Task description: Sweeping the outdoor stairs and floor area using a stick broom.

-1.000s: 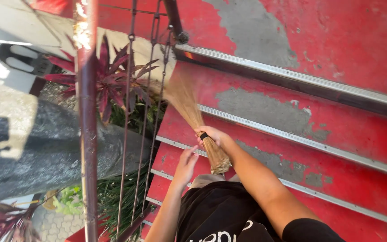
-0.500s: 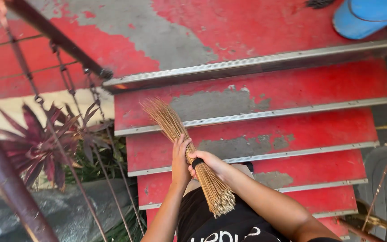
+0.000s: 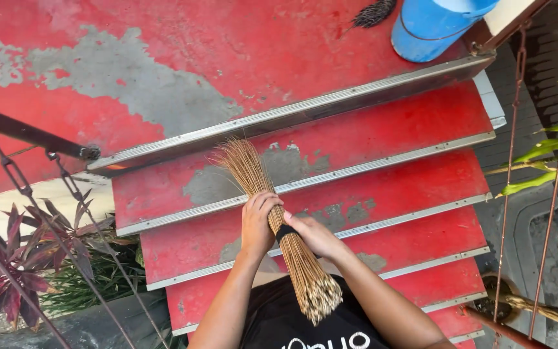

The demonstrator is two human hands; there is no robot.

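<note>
1. Both hands now grip the stick broom [image 3: 272,213]: the left hand [image 3: 258,223] has come up from below since a second ago and wraps its fingers around the bundle, beside the right hand [image 3: 314,234], closed at the black band.
2. The broom's splayed tips rest on the upper red step [image 3: 369,139], which they seemed to reach half a second ago; a two-handed hold looks steadier for sweeping.
3. A blue bucket [image 3: 434,22] stands on the landing; a dark brush [image 3: 372,13], I think, lies beside it.
4. A purple-leaved plant [image 3: 8,271] sits beyond the railing [image 3: 27,132].
</note>
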